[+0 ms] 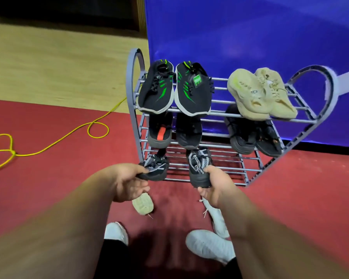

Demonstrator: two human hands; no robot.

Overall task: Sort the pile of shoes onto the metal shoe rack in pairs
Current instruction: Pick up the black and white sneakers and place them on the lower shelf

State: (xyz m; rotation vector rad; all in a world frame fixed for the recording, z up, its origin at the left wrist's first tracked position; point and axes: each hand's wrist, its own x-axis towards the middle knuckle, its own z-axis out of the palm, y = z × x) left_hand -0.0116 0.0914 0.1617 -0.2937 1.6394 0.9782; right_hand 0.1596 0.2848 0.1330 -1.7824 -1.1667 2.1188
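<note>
The grey metal shoe rack [222, 112] has three tiers. On the top tier stand a pair of black shoes with green stripes [175, 87] and a beige pair [260, 93]. The middle tier holds two dark pairs [173, 131] [254, 137]. At the front of the bottom tier, my left hand [129, 182] grips the heel of a black and grey knit shoe [155, 166]. My right hand [214, 186] grips the heel of its match [199, 166]. A beige shoe [142, 204] and a white shoe [218, 220] lie on the red carpet below my hands.
A yellow cable [48, 146] loops across the red carpet to the left. A blue panel [250, 37] stands behind the rack. Wooden flooring [58, 67] lies at the back left. My own feet in white shoes [208, 244] are at the bottom.
</note>
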